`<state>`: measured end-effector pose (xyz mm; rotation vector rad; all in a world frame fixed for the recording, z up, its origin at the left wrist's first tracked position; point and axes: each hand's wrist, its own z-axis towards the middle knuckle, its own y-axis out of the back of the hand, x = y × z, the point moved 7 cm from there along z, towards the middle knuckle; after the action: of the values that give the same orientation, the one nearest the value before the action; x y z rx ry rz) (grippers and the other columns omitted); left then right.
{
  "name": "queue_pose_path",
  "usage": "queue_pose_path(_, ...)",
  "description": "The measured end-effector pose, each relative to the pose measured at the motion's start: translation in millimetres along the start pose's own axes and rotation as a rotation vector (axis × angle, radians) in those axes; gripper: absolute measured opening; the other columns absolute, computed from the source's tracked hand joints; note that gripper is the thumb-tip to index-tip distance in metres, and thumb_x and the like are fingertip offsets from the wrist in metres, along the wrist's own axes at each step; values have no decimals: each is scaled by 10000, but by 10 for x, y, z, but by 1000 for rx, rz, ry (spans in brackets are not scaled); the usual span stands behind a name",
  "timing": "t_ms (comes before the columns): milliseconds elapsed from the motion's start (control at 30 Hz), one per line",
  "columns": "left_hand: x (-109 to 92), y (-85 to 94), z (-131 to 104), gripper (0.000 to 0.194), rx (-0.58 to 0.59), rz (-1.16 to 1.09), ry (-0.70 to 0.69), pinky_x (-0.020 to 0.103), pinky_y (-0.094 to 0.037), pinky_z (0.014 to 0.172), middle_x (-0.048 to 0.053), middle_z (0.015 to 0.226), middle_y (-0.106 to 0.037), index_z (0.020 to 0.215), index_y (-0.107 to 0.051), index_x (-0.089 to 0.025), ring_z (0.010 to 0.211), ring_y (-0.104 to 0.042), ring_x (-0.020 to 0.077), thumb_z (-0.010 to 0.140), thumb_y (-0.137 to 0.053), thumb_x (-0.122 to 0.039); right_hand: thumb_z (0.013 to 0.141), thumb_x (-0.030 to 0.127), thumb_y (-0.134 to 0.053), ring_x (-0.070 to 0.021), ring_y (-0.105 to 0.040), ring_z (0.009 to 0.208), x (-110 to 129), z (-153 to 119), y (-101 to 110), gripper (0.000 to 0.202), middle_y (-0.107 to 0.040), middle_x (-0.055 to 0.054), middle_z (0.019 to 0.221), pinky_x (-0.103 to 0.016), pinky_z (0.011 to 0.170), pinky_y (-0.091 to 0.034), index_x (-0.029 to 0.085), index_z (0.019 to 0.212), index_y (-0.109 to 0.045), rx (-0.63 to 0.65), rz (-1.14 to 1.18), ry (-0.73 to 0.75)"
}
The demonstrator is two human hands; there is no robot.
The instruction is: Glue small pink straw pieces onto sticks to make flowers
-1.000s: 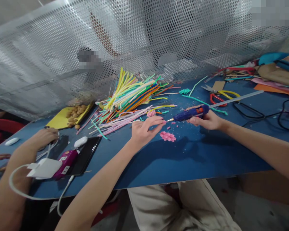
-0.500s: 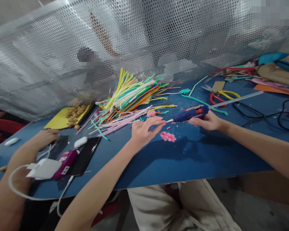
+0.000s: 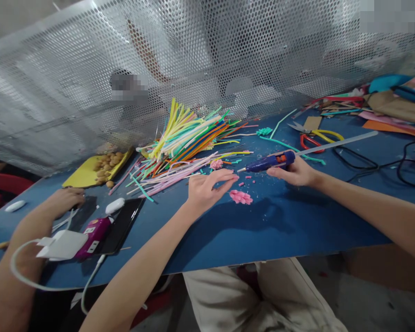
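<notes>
My right hand (image 3: 297,173) grips a blue glue gun (image 3: 266,163), its metal tip pointing left. A long translucent glue stick (image 3: 342,142) juts from the back of the gun. Just left of the tip, my left hand (image 3: 205,191) is closed in a pinch; whatever is between the fingertips is too small to make out. Below those fingertips, a pink cluster of short pipe-cleaner pieces (image 3: 241,197) lies on the blue table (image 3: 221,244). Small pink cut bits (image 3: 248,177) are scattered under the gun.
Behind my hands is a heap of colourful pipe cleaners (image 3: 190,133). Scissors (image 3: 313,133) and a black cord (image 3: 359,161) lie to the right. A co-worker's arm (image 3: 31,230), a phone (image 3: 122,228), a white charger (image 3: 64,244) and a yellow tray (image 3: 78,173) are leftward. A perforated metal screen (image 3: 193,55) stands behind.
The glue gun has shifted slightly left in my right hand, its tip now a little higher beside my left fingertips. My left hand keeps its pinch almost in place.
</notes>
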<state>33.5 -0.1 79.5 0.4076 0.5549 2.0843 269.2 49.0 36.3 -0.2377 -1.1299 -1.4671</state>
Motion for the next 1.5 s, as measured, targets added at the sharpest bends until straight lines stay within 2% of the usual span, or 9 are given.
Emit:
queue_pose_path(167,-2,-33,1,257,50,-75,-4,184,-536,569,-47,978,-821,1133,-669,-245,650,-751,76,903,-776,-204,925,545,-649,-138,-436,550,-126,67,249,375,-526,4,606,-294,520,-342,203,772,-650,-205,-364,-144)
queue_pose_path(300,-25,-22,14,247,48,-80,-26,168,-503,559,-35,990,-821,1131,-671,-226,625,-734,57,907,-768,-189,927,572,-619,-185,-557,636,-304,98,416,363,-620,-28,715,-315,589,-405,216,857,-642,-241,-500,-239)
queue_pose_path(367,-38,-13,21,224,44,-73,-35,169,-474,543,-30,979,-822,1118,-677,-214,592,-715,47,912,-757,-177,928,532,-602,-252,-635,797,-384,102,454,334,-679,-77,888,-362,690,-476,216,1027,-647,-241,-581,-234)
queue_pose_path(467,-37,-19,22,172,59,-51,-26,187,-425,514,-35,951,-822,1085,-697,-221,557,-687,39,924,-737,-178,850,371,-630,-379,-607,1100,-491,95,430,597,-629,-190,1210,-511,878,-507,157,1391,-497,-188,-719,-225)
queue_pose_path(567,-38,-38,12,158,82,-65,-18,192,-402,503,-52,913,-821,1075,-701,-234,519,-655,28,927,-742,-199,789,238,-623,-430,-529,1223,-480,99,373,777,-544,-221,1358,-623,963,-464,152,1521,-375,-141,-749,-203)
queue_pose_path(700,-74,-61,0,187,108,-157,-17,152,-451,565,-37,975,-822,1123,-671,-218,598,-701,23,947,-724,-192,935,219,-574,-323,-578,1199,-27,146,221,362,-655,-121,1263,-543,1046,-448,242,1294,-612,-161,-562,134)
queue_pose_path(867,-148,-58,7,192,113,-199,-49,134,-489,641,-39,947,-823,1133,-695,-212,684,-748,45,945,-733,-196,958,209,-667,-191,-672,927,509,77,-81,110,-727,-50,983,-345,875,-547,247,1042,-728,-97,-252,427)
queue_pose_path(1067,-177,-72,4,200,109,-240,-66,137,-517,686,-30,925,-822,1153,-691,-227,724,-766,67,956,-725,-237,949,192,-701,-161,-667,920,694,-32,-263,119,-710,-57,993,-296,848,-562,234,1045,-757,-98,-134,473)
queue_pose_path(1500,-189,-76,-51,218,32,-286,-115,154,-486,617,-4,891,-818,1044,-654,-202,633,-723,63,893,-800,-262,946,204,-707,-158,-659,954,656,7,-395,120,-666,-56,1006,-301,891,-568,236,1040,-776,-4,114,368)
